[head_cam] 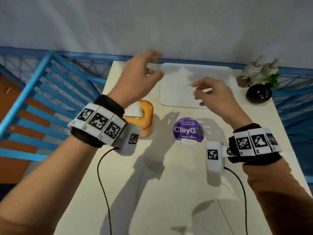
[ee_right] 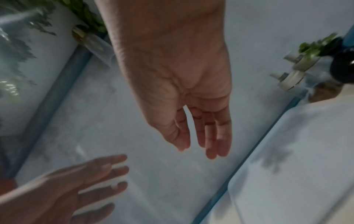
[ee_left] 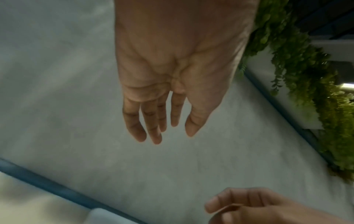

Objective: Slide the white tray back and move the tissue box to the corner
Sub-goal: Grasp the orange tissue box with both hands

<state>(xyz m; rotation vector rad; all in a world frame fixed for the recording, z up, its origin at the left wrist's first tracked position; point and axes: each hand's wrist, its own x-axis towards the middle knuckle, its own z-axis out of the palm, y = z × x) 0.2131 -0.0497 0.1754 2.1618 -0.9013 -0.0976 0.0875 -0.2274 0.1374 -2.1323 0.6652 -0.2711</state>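
Observation:
The white tray (head_cam: pixel 179 95) lies flat at the far middle of the cream table (head_cam: pixel 169 184), its far edge near the wall. The orange tissue box (head_cam: pixel 146 116), with a white tissue sticking out, stands left of the tray and is partly hidden under my left wrist. My left hand (head_cam: pixel 155 65) hovers above the table's far left corner with relaxed, spread fingers and holds nothing. My right hand (head_cam: pixel 196 90) hovers over the tray, fingers loosely bent, empty. The wrist views show the left hand (ee_left: pixel 172 134) and the right hand (ee_right: pixel 197 150) with straight fingers, clear of the tray (ee_right: pixel 287 181).
Two pump bottles (head_cam: pixel 259 70) and a black vase with a green sprig (head_cam: pixel 259 94) stand at the far right corner. A purple ClayGo sticker (head_cam: pixel 188 129) marks the table's middle. A blue railing (head_cam: pixel 50 92) runs along the left; a grey wall stands behind.

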